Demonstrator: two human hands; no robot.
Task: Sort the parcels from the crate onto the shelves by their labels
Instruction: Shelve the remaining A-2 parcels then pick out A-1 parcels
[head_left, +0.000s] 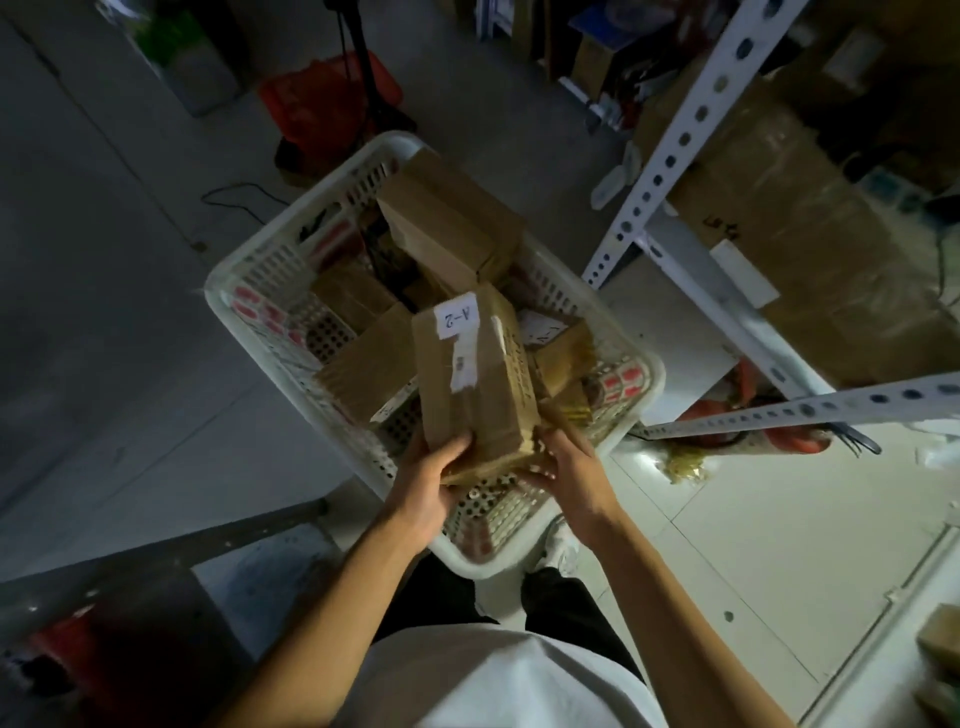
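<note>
While the left hand (428, 486) wraps its fingers (457, 449) over the near left corner of a brown parcel (475, 387), the right hand (569, 470) presses its fingers (540, 475) against the near right corner, so both hands are clamped on the same parcel. This parcel is long and wrapped in brown tape, and it is held tilted above the near part of the white crate (249, 270), with its far end raised. On that far end sits a white label (457, 315) that reads "A-2". A strip of white tape runs down the top face below the label.

Under and around the held parcel, more brown parcels lie in the crate in a loose pile. One big box (447, 218) leans against the far rim, a flatter one (363, 364) lies to the left, and a smaller one (563, 353) lies to the right, just beside a second white label whose text I cannot read. The crate has perforated walls and stands on the grey floor (104, 312).

To the right stands a white metal shelf frame (675, 150) with round holes in its posts. A large cardboard box (789, 223) wrapped in clear tape rests on one of its shelves. Farther away on the floor, a red basket (327, 98) stands well apart from the crate.
</note>
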